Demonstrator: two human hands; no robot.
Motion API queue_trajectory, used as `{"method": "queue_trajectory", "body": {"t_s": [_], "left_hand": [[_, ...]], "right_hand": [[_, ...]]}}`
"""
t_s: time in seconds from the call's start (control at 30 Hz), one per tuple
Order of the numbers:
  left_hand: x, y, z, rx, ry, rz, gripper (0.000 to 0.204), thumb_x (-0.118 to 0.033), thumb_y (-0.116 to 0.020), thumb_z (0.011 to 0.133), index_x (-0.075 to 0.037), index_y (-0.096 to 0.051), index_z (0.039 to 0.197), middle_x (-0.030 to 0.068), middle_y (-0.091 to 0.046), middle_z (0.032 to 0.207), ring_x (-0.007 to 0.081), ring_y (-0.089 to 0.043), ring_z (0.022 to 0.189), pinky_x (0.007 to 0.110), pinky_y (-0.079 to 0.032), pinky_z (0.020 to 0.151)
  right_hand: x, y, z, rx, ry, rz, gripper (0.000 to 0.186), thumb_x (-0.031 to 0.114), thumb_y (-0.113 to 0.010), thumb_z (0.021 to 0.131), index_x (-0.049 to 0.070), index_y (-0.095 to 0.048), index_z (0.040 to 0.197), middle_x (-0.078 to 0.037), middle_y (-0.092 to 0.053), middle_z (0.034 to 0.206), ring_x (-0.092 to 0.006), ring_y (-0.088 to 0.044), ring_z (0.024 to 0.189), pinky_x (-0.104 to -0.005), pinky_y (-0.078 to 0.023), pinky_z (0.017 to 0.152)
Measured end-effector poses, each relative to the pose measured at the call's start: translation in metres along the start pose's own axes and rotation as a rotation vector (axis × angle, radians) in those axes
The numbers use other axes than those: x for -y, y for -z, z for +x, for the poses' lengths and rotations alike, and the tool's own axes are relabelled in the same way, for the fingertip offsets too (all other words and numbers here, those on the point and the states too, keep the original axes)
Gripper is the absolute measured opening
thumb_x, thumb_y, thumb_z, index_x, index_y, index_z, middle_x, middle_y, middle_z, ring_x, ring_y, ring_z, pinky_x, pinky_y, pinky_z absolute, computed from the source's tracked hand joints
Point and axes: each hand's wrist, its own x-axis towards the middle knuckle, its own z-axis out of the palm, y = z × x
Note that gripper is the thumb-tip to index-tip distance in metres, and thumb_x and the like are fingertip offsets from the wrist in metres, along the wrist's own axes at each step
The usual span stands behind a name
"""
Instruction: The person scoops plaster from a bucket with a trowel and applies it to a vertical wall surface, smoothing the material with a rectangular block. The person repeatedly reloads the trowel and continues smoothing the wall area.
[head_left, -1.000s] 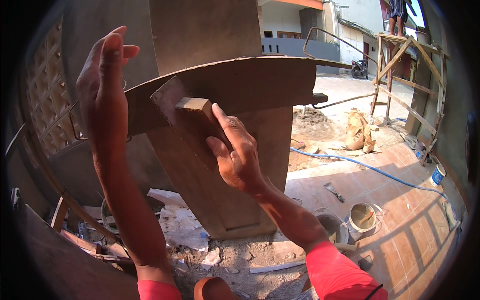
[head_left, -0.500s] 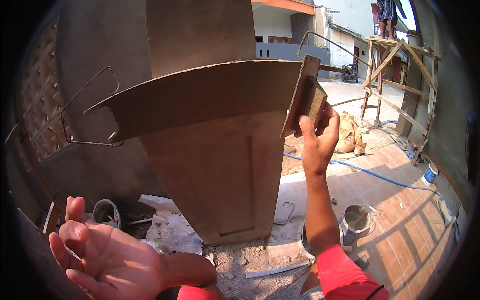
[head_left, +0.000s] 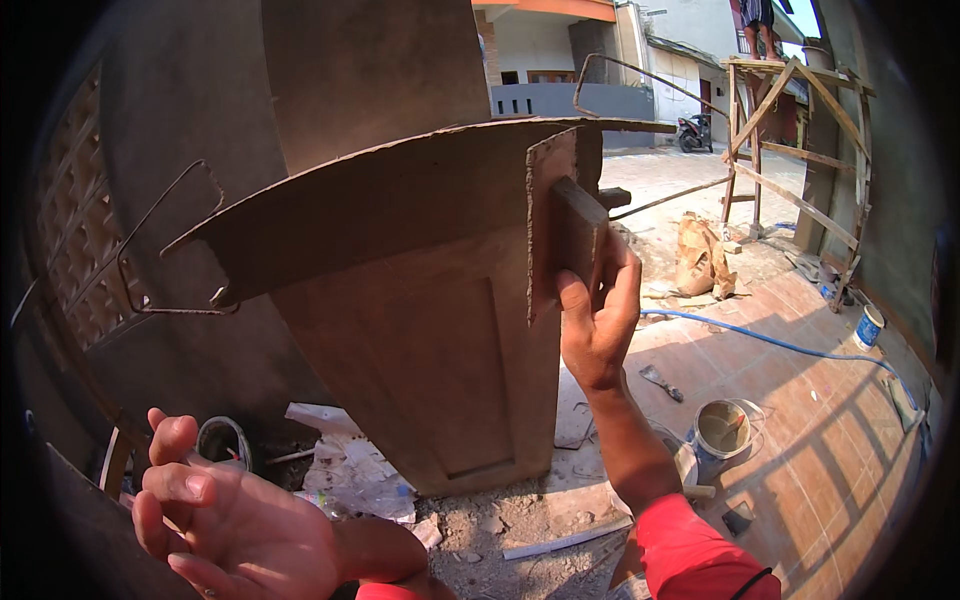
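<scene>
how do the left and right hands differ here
The left hand is open, palm up, nothing visible in it; the right hand grips a brown rectangular float by its block handle. The left hand is low in view; the right hand is higher, by the tapered grey-brown column's right edge. Both are bare.

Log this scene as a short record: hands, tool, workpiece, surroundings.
Left hand: palm up, open, empty
Right hand: gripping brown rectangular float with block handle
Float position: before right end of grey-brown plastered ledge; contact unclear
Below ledge: tapered grey-brown panelled pillar
Floor, right: long blue hose, pale round bucket
Background: brown wooden scaffold
</scene>
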Motion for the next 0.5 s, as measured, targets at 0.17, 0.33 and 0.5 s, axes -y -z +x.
{"method": "queue_trajectory", "body": {"t_s": [0.17,0.33,0.5], "left_hand": [[-0.001,-0.004,-0.002,0.065,0.003,0.047,0.046,-0.027,-0.030,0.099,0.002,-0.052,0.128,0.0136,-0.055,0.098,0.0391,-0.046,0.115,0.055,-0.018,0.112],[0.004,-0.004,-0.003,0.068,0.018,0.049,0.045,-0.027,-0.030,0.099,0.000,-0.053,0.128,0.0123,-0.054,0.096,0.0389,-0.048,0.113,0.056,-0.017,0.112],[-0.006,0.009,0.007,0.108,0.004,0.073,0.044,-0.027,-0.031,0.099,-0.002,-0.054,0.128,0.0103,-0.055,0.096,0.0383,-0.047,0.113,0.056,-0.015,0.113]], "right_hand": [[-0.012,0.017,0.043,-0.125,-0.076,-0.155,0.047,0.013,-0.064,0.088,-0.005,-0.045,0.126,-0.016,-0.057,0.116,-0.0238,-0.057,0.107,-0.0357,-0.047,0.092],[-0.012,-0.025,0.037,-0.070,0.050,-0.374,0.045,0.010,-0.064,0.086,-0.006,-0.044,0.123,-0.023,-0.056,0.116,-0.0358,-0.057,0.110,-0.0421,-0.043,0.096],[0.030,-0.117,-0.001,0.095,0.204,-0.252,0.048,0.003,-0.068,0.079,-0.005,-0.045,0.121,-0.022,-0.053,0.102,-0.0381,-0.056,0.096,-0.0456,-0.046,0.085]]}}
